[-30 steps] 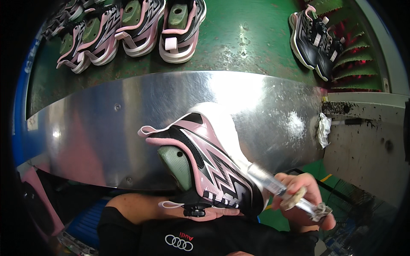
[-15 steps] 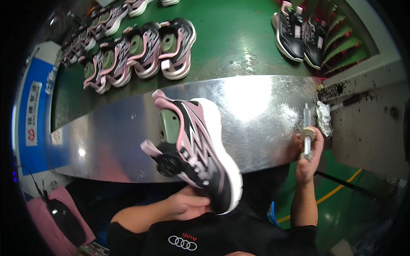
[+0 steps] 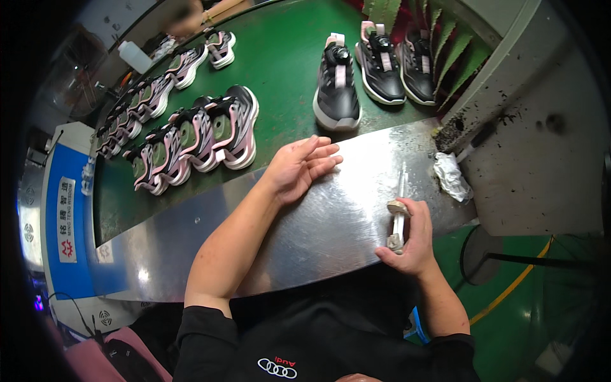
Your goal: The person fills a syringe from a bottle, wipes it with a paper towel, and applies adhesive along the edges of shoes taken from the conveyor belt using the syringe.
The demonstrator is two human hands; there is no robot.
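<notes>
Your left hand [image 3: 299,169] is empty, fingers loosely extended; your right hand [image 3: 417,240] grips a syringe [image 3: 398,206]. Beyond them, the black-fronted shoe [image 3: 337,92] stands set down near two others [image 3: 380,70], apparently done; the left-hand rows [image 3: 240,130] seem left.

Syringe [image 3: 399,207] in right hand [image 3: 417,240], wad [image 3: 452,177] to its right, single shoe [image 3: 337,92] beyond left hand [image 3: 302,167], shoe row [image 3: 198,143] farther left

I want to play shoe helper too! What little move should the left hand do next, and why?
I'd probably reach the left hand toward the rightmost pink-and-black shoe in the front row on the left: that hand is open and holds nothing, the shoe stands close by, and the right hand is busy holding the syringe.
</notes>
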